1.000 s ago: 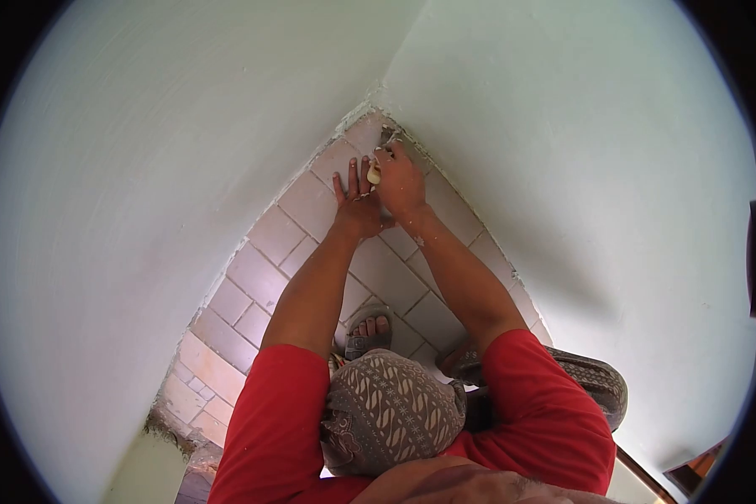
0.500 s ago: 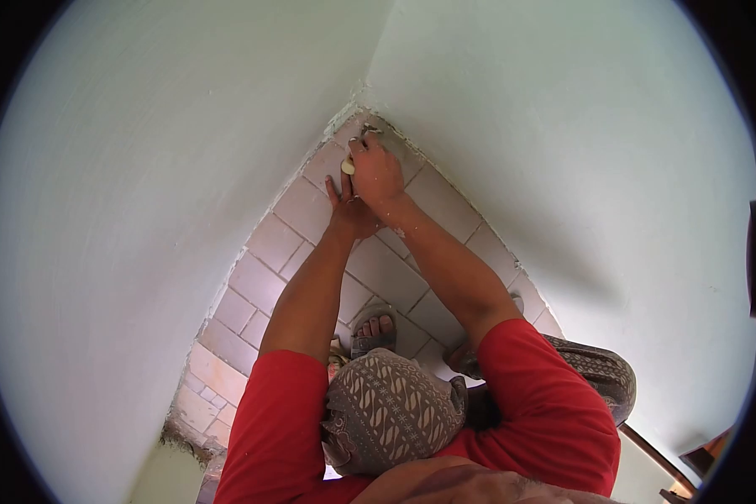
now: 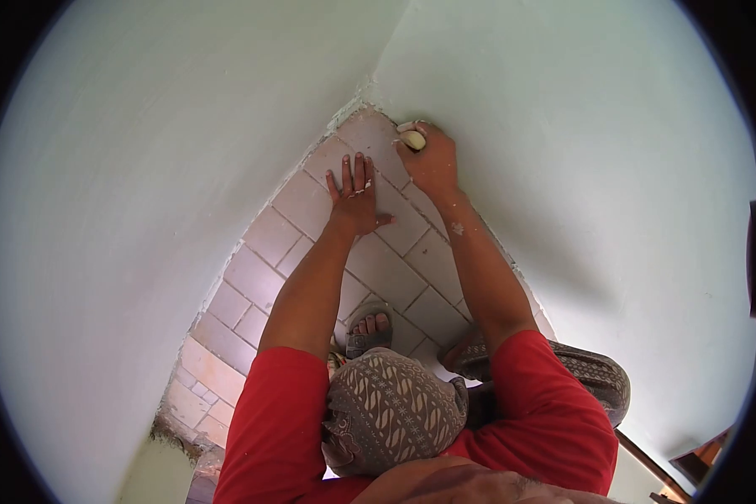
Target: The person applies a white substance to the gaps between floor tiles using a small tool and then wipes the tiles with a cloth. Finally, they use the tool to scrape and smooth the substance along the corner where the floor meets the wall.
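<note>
My left hand (image 3: 357, 199) lies palm down on the tiled floor (image 3: 385, 269), its fingers spread and pointing toward the corner. White smears mark its knuckles. My right hand (image 3: 431, 158) is closed around a tool with a pale rounded handle (image 3: 412, 139), beside the foot of the right wall. The rest of the tool is mostly hidden by my fingers, so its kind cannot be told. White spots show on my right wrist.
Pale green walls rise on the left (image 3: 151, 168) and right (image 3: 563, 151), meeting at the corner. Rough whitish filler (image 3: 342, 113) runs along the floor's edge. My sandalled foot (image 3: 370, 328) and patterned knee (image 3: 395, 403) are below. Dark wooden items stand at lower right.
My right hand has moved right with the tool, away from above my left hand to the right wall's foot. My left hand remains on the tiles, now fully visible.
</note>
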Motion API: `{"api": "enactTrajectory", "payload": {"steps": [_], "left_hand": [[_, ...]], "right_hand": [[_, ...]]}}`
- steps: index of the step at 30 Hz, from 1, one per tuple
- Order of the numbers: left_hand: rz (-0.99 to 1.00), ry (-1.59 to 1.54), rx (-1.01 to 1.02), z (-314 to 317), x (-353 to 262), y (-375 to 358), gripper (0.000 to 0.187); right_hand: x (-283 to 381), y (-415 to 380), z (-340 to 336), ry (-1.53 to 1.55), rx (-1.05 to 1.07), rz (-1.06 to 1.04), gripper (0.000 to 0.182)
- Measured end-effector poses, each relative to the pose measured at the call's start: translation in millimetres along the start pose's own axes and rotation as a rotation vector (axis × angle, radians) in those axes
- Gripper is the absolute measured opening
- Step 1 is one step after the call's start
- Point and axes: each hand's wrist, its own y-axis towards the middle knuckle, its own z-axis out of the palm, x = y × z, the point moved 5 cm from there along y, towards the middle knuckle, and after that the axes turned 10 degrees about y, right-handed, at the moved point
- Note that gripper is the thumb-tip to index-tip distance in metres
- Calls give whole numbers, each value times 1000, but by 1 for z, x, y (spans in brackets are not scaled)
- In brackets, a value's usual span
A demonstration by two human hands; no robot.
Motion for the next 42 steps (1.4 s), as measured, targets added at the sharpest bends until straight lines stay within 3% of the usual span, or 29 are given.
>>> {"api": "enactTrajectory", "payload": {"steps": [3, 6, 19, 21, 25, 27, 33, 34, 36, 42], "left_hand": [[5, -12, 9, 3, 1, 1, 141], [10, -7, -1, 5, 2, 4, 142], [19, -18, -34, 6, 2, 3, 143], [18, -7, -16, 7, 1, 3, 143], [19, -8, -6, 8, 1, 4, 143], [17, 0, 2, 7, 1, 4, 142], [11, 79, -15, 17, 3, 9, 140], [19, 40, -20, 14, 3, 9, 141], [26, 29, -1, 6, 1, 4, 140], [75, 25, -21, 12, 6, 0, 146]], "right_hand": [[-2, 2, -22, -63, 53, 163, 27], [-7, 7, -27, -211, 35, 111, 29], [-12, 6, -16, -171, 99, 101, 30], [-7, -3, -15, -136, 189, 65, 28], [-22, -39, -17, -57, 167, -21, 28], [-36, -63, -4, -126, 290, -84, 31], [-63, -106, 20, -49, 443, 79, 36], [-61, -107, 22, -46, 434, 84, 36], [-69, -110, 20, 8, 278, 342, 44], [-79, -114, 29, -91, 60, 286, 51]]}}
